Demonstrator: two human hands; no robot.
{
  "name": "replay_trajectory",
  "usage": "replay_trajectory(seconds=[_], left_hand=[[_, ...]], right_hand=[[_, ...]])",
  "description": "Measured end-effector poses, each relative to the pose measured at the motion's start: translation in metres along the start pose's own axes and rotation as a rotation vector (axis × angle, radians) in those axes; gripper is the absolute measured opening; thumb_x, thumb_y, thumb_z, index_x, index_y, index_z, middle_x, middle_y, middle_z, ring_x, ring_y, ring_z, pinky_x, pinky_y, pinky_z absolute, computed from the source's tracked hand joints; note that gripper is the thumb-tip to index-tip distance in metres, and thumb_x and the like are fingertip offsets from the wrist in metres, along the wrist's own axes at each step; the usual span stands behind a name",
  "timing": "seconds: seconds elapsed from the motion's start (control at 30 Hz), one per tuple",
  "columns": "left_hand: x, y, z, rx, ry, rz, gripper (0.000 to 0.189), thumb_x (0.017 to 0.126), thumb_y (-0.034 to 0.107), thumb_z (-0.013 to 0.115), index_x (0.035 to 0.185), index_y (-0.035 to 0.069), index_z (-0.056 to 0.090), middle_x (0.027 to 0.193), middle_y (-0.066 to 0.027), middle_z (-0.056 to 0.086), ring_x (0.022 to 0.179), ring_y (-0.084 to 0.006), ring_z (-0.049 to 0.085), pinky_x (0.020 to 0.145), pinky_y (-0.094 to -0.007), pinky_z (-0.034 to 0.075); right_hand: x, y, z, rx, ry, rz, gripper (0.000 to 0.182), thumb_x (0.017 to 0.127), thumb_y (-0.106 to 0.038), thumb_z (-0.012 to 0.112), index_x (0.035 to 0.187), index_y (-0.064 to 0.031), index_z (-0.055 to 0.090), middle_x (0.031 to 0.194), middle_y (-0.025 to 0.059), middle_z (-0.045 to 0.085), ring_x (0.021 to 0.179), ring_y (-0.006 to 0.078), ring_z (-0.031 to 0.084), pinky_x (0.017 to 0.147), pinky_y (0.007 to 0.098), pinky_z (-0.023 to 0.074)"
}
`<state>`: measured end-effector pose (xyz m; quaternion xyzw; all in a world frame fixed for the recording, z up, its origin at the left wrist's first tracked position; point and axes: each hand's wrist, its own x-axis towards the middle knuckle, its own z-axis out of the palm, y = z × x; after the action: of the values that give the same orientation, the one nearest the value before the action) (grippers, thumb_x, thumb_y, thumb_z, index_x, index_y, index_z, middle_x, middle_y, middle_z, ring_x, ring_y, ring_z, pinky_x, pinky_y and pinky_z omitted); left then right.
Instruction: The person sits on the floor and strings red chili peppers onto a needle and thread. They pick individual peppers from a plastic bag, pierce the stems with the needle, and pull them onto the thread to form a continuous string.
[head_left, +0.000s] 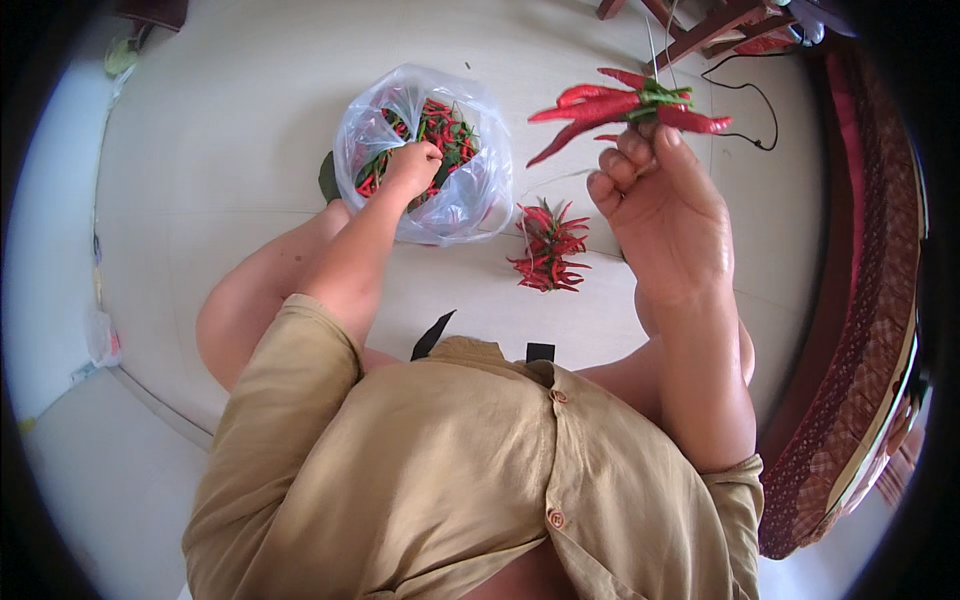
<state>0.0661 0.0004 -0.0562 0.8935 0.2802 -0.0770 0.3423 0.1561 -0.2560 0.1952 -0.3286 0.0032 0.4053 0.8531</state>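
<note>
My left hand (414, 166) reaches into a clear plastic bag (469, 217) on the floor. Its fingers are curled together just over loose red chili peppers (448, 129) with green stems and some leaves. Whether a pepper is between those fingertips is hidden. Raised at the upper right, my right hand (660, 184) grips a small cluster of red chilies (607, 109) by the green stem ends. A thin pale strand (651, 49), thread or wire, rises from this cluster. Between my knees, a bunch of packed red chilies (551, 247) lies on the floor, and a fine thread trails near it.
Wooden furniture legs (705, 34) stand at the top right, with a black cord (769, 112) curving across the floor near them. A bed or couch edge with patterned red fabric (832, 420) runs along the right. A white wall (56, 225) borders the left.
</note>
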Motion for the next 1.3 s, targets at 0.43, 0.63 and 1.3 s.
replay_trajectory(seconds=[0.43,0.63,1.3], left_hand=[[0.097,-0.012,0.037,0.667,-0.262,0.286,0.025,0.079,0.010,0.044,0.097,0.014,0.062,0.113,-0.0097,0.048,0.111,-0.0254,0.044,0.089,-0.0374,0.041],[0.113,-0.002,0.033,0.775,-0.418,0.174,0.031,0.076,0.006,0.050,0.102,0.018,0.061,0.118,-0.0103,0.044,0.112,-0.0272,0.043,0.092,-0.0377,0.039],[0.012,0.052,-0.072,-1.020,-0.173,-0.087,0.024,0.087,0.023,0.037,0.079,0.006,0.052,0.070,-0.0027,0.049,0.057,-0.0087,0.042,0.048,-0.0231,0.033]], right_hand=[[0.007,-0.007,-0.018,0.022,0.208,0.000,0.013,0.085,-0.015,0.050,0.089,-0.0030,0.053,0.080,0.0075,0.054,0.074,0.0193,0.050,0.069,0.0318,0.0420],[0.010,-0.004,-0.029,0.032,0.145,-0.021,0.016,0.086,-0.015,0.050,0.092,-0.0013,0.053,0.082,0.0103,0.056,0.078,0.0213,0.052,0.068,0.0326,0.0429],[0.000,0.000,0.000,-0.222,0.110,0.036,0.012,0.083,-0.019,0.054,0.077,-0.0095,0.052,0.072,-0.0008,0.052,0.068,0.0096,0.048,0.068,0.0254,0.0391]])
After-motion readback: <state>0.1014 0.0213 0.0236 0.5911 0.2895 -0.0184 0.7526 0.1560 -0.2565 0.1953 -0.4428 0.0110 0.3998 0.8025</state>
